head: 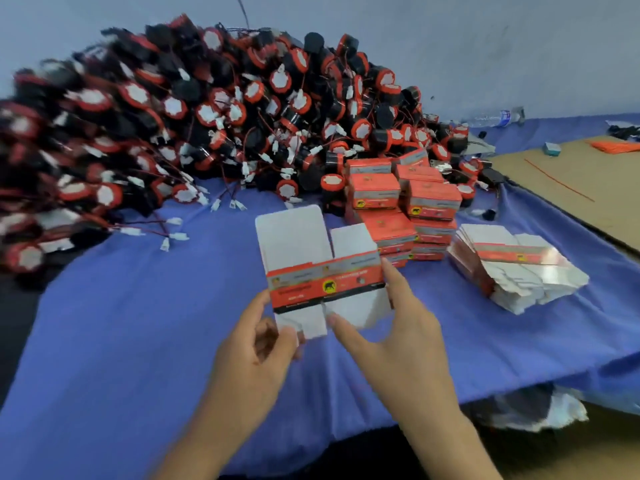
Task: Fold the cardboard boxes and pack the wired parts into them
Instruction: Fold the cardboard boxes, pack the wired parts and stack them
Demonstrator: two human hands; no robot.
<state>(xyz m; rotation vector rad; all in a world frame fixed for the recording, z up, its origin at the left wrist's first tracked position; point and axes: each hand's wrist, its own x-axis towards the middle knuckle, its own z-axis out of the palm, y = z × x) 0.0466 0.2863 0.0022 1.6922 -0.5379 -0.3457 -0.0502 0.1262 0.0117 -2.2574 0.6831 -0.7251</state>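
One box: left hand, right hand gripping.

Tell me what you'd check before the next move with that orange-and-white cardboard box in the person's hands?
1. Grip on the orange-and-white cardboard box: ok; the left hand pinches its lower end, the right hand holds its right edge.
2. End flaps closed: not ok; the white flaps at both ends stand open.
3. Box inside empty: cannot tell; the opening is hidden.
4. Parts ready: ok; the heap of red-and-black round wired parts lies beyond on the blue cloth.
5. More blanks ready: ok; a stack of flat box blanks lies to the right.
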